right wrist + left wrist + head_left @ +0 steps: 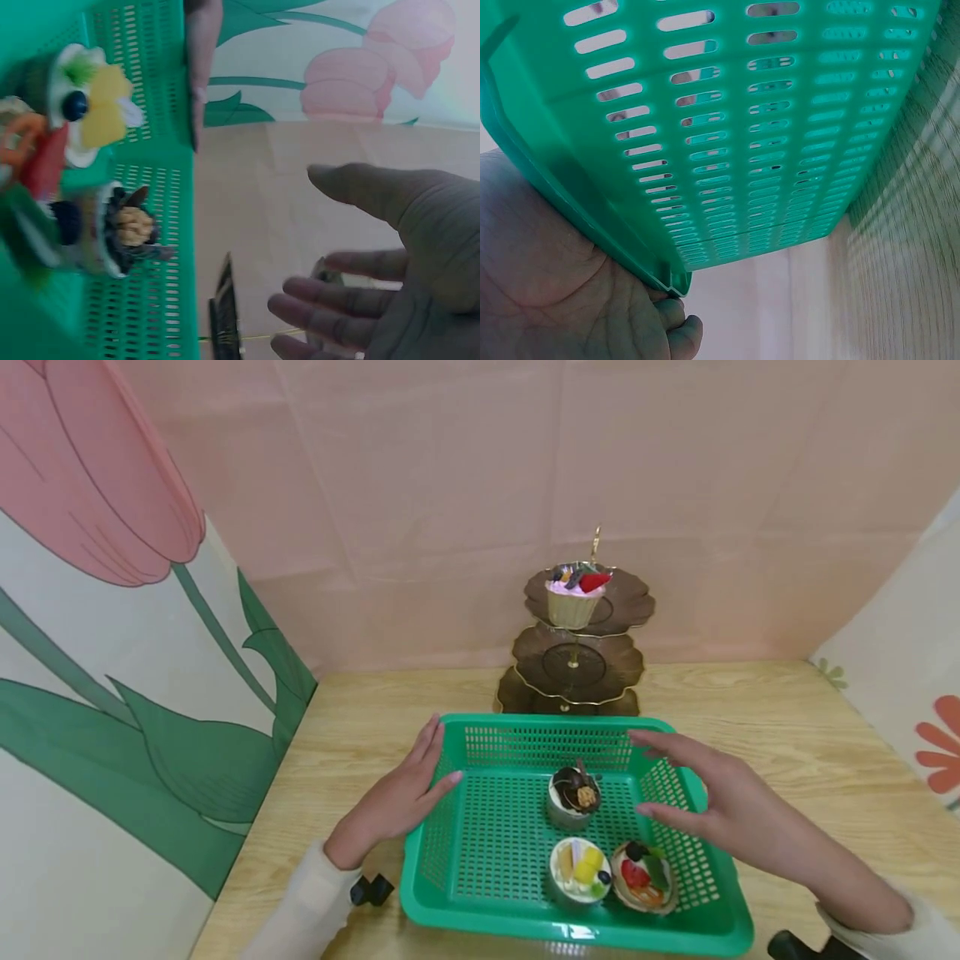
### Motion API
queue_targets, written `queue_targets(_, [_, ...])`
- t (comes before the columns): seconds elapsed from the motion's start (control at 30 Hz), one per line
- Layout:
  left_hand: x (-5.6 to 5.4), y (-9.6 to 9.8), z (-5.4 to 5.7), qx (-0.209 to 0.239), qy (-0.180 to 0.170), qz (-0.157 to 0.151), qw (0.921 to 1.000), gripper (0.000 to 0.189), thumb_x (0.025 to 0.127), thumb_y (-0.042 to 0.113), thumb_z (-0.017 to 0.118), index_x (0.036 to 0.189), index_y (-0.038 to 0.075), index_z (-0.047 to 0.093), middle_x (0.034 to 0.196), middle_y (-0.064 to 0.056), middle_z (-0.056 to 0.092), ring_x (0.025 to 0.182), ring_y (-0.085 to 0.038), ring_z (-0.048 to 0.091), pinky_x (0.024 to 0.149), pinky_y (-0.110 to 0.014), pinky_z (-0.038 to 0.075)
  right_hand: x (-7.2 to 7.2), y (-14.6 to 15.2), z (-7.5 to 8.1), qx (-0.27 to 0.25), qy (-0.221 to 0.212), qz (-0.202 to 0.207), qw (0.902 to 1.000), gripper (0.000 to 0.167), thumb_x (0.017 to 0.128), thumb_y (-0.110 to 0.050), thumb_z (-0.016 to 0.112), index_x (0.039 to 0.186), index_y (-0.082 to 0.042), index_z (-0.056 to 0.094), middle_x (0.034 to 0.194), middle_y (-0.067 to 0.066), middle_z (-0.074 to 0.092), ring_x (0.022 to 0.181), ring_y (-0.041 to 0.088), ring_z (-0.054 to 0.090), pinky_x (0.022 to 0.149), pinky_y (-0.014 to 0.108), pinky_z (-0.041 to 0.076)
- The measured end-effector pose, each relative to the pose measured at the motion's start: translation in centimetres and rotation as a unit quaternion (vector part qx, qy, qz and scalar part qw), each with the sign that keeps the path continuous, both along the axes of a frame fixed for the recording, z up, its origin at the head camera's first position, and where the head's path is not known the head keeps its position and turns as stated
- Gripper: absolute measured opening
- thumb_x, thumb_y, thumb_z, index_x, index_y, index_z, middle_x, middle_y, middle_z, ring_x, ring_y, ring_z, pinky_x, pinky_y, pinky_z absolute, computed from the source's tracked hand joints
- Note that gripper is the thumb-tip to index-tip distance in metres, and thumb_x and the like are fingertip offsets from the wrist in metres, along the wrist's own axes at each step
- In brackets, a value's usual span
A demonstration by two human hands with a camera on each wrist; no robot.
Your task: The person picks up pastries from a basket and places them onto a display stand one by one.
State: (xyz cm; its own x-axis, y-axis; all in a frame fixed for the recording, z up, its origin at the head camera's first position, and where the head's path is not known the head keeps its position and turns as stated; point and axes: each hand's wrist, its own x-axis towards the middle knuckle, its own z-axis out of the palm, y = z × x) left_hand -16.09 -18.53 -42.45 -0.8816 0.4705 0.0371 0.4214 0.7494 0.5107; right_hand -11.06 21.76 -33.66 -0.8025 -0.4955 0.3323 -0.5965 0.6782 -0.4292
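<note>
Since these cakes [579, 870] look soft, I'd hold their sides; my left hand [405, 795] rests loosely on the basket [495, 831], right hand [723, 795] empty.

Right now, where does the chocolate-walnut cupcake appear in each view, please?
Head: chocolate-walnut cupcake right of centre, in the lower half.
Left wrist: cannot be made out.
Right wrist: at left, slightly below mid-height.
Shared landmark: green perforated basket, in all three.

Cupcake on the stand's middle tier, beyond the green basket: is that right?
Wrong level: the head view shows the cupcake on the stand's top tier, beyond the green basket as you say.
</note>
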Motion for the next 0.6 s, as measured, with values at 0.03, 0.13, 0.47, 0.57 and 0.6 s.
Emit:
queue_targets(0.03, [0.0,0.0,0.0,-0.001,0.0,0.0,1.0,0.082,0.106,0.061,0.029,0.163,0.01,-0.003,0.167,0.005,-0.019,0.154,-0.019,0.006,0.112,-0.045,0.039,0.2,0.1,-0.4,0.004,0.0,0.007,1.0,0.076,0.082,-0.031,0.087,0.148,-0.015,0.052,0.14,0.006,0.061,0.116,0.033,0.065,0.086,0.05,0.057])
queue_targets(0.13, [-0.1,0.0,0.1,-0.005,0.003,-0.001,1.0,0.083,0.106,0.061,0.028,0.162,0.01,-0.004,0.167,0.005,-0.02,0.154,-0.02,0.008,0.112,-0.045,0.039,0.5,0.4,-1.4,0.026,0.009,0.029,0.9992,0.077,0.08,-0.032,0.089,0.146,-0.018,0.054,0.138,0.0,0.062,0.118,0.027,0.065,0.088,0.04,0.058])
queue_targets(0.47, [-0.2,0.0,0.2,-0.002,0.006,0.002,1.0,0.084,0.106,0.063,0.028,0.163,0.01,-0.003,0.167,0.004,-0.02,0.154,-0.02,0.005,0.114,-0.047,0.036,0.4,1.7,-3.4,0.078,-0.047,0.067,0.9936,0.065,0.081,-0.035,0.087,0.139,-0.02,0.06,0.135,0.0,0.064,0.118,0.027,0.065,0.086,0.044,0.058])
queue_targets(0.57, [-0.1,0.0,0.0,-0.002,0.001,0.001,1.0,0.084,0.106,0.063,0.028,0.163,0.01,-0.004,0.167,0.005,-0.02,0.154,-0.018,0.003,0.115,-0.046,0.035,0.4,2.0,-4.0,0.103,-0.098,0.083,0.9864,0.066,0.081,-0.034,0.087,0.14,-0.019,0.06,0.138,0.005,0.062,0.121,0.033,0.062,0.086,0.048,0.058])
queue_targets(0.6, [-0.1,0.0,0.0,-0.003,0.0,0.002,1.0,0.084,0.106,0.063,0.028,0.163,0.011,-0.004,0.167,0.005,-0.02,0.154,-0.018,0.002,0.115,-0.046,0.034,0.4,2.1,-4.3,0.112,-0.11,0.09,0.9835,0.066,0.082,-0.033,0.087,0.14,-0.019,0.06,0.138,0.006,0.062,0.122,0.035,0.061,0.086,0.048,0.057])
